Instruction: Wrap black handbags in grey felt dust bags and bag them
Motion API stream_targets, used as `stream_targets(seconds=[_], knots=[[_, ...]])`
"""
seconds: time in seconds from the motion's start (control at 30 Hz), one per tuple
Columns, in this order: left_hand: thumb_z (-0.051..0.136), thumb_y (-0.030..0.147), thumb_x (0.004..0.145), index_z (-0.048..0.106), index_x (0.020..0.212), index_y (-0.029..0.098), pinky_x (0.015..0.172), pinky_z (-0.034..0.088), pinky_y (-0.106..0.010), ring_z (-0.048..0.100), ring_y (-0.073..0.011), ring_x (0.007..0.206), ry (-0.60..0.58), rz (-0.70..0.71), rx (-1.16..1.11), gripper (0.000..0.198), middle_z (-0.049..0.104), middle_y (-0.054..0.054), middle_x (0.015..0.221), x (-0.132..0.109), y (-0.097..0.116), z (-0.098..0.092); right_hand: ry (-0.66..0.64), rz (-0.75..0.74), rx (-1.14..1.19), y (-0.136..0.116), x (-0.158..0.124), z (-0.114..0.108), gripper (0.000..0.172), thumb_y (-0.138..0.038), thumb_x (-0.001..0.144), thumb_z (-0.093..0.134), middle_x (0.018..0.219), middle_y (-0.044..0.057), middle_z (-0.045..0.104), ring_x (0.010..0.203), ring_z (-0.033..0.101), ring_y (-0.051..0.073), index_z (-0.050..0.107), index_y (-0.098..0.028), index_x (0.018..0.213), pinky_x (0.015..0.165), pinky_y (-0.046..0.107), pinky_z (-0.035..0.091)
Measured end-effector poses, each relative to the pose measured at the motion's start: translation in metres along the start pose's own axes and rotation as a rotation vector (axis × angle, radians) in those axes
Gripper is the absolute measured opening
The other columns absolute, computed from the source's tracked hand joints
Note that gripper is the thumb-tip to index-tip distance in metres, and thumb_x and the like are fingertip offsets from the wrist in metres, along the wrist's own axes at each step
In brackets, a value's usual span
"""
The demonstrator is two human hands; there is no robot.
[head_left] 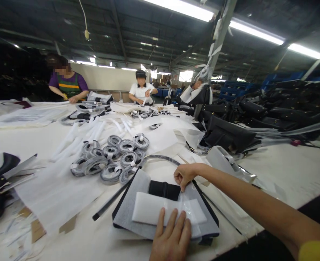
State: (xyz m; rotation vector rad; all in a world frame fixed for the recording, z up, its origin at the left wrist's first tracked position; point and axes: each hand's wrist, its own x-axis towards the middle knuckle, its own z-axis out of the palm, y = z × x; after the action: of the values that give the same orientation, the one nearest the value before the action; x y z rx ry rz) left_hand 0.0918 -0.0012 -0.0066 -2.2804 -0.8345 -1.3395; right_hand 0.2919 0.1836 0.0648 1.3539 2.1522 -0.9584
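A black bag (214,217) lies flat before me under a sheet of thin white wrapping paper (127,210). A black strap piece with a loop (164,189) shows at the middle of its top. Across the paper, just below that strap piece, rests a white foam strip (149,208). My left hand (172,232) presses on the foam's lower edge with fingers stretched out. At the right end of the strap piece, my right hand (185,175) is closed in a pinch on clear plastic film (188,204), which runs down over the foam.
Several coiled, wrapped straps (111,152) lie beyond the bag. White sheets (59,195) spread to the left. Black bags (228,132) are piled at right, near a metal post (217,40). Co-workers (70,83) work across the table.
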Motion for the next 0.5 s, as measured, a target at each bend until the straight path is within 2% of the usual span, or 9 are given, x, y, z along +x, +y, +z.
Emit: stream_targets(seconds=[0.17,0.27,0.33,0.37,0.43,0.5], knots=[[0.038,0.020,0.104,0.073,0.099,0.022,0.126,0.017,-0.041,0.069,-0.0145,0.102,0.037,0.031,0.014,0.036,0.075,0.004,0.108,-0.002,0.002,0.003,0.228,0.002,0.014,0.003,-0.014,0.001,0.024,-0.039,0.074,0.078,0.073,0.002,0.072,0.069,0.065,0.017,0.074,-0.016,0.081,0.065,0.024,0.046],[0.039,0.018,0.103,0.074,0.094,0.022,0.125,0.021,-0.043,0.069,-0.0154,0.099,0.165,-0.026,0.008,0.037,0.077,0.005,0.105,-0.006,0.008,0.013,0.391,-0.018,-0.013,-0.006,-0.037,0.012,0.019,-0.032,0.084,0.066,0.090,0.006,0.076,0.088,0.069,0.022,0.077,-0.018,0.090,0.079,0.028,0.047],[0.039,0.017,0.103,0.074,0.091,0.021,0.124,0.024,-0.044,0.070,-0.0160,0.098,0.247,-0.072,-0.001,0.038,0.077,0.004,0.102,-0.008,0.010,0.016,0.431,-0.052,-0.016,-0.014,-0.052,0.026,0.026,-0.038,0.088,0.061,0.105,0.007,0.076,0.102,0.067,0.025,0.077,-0.022,0.101,0.089,0.030,0.046],[0.039,0.017,0.103,0.074,0.091,0.021,0.124,0.024,-0.045,0.070,-0.0162,0.098,0.246,-0.072,-0.004,0.038,0.077,0.004,0.102,-0.009,0.010,0.015,0.427,-0.062,-0.015,-0.017,-0.057,0.033,0.033,-0.043,0.086,0.063,0.112,0.008,0.074,0.107,0.066,0.027,0.076,-0.022,0.108,0.093,0.032,0.045],[0.039,0.017,0.103,0.074,0.095,0.021,0.124,0.022,-0.044,0.070,-0.0160,0.101,0.165,-0.026,-0.003,0.037,0.076,0.004,0.107,-0.009,0.007,0.011,0.394,-0.057,-0.006,-0.021,-0.063,0.045,0.056,-0.054,0.074,0.073,0.121,0.011,0.071,0.113,0.063,0.032,0.072,-0.021,0.119,0.097,0.037,0.044],[0.040,0.017,0.103,0.074,0.100,0.021,0.125,0.019,-0.044,0.070,-0.0155,0.104,0.086,0.014,0.005,0.035,0.076,0.004,0.110,-0.010,0.003,0.007,0.354,-0.038,0.019,-0.020,-0.061,0.050,0.075,-0.058,0.063,0.080,0.124,0.014,0.069,0.114,0.062,0.035,0.068,-0.018,0.125,0.097,0.038,0.046]])
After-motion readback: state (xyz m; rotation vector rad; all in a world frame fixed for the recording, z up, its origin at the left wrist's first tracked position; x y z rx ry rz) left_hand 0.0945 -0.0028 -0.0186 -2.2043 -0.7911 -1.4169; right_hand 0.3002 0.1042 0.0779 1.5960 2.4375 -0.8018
